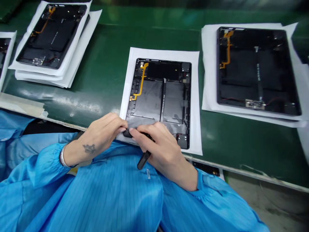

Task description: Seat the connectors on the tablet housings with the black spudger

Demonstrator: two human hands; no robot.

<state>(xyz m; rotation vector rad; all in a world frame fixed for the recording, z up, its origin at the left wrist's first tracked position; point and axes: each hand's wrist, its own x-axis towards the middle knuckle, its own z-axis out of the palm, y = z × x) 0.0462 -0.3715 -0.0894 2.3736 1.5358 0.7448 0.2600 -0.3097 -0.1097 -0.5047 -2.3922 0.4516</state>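
Both your hands meet over the near left corner of an open device housing (190, 96), centred on the tabletop (113, 58).
Your left hand (100, 132) has its fingers pinched together at a small black piece (127, 133); whether they grip it, you cannot tell from here. Your right hand (165, 146) is curled around a black bar (144, 160) that juts toward you, its fingertips touching the black piece. The housing lies on a white sheet (196, 96) and holds an orange ribbon cable (142, 80) along its left side and two flat black panels (148, 100), side by side. Well apart, a left housing (71, 34) and a right housing (218, 74) lie on white sheets, each with an orange ribbon and a small circuit board inside.
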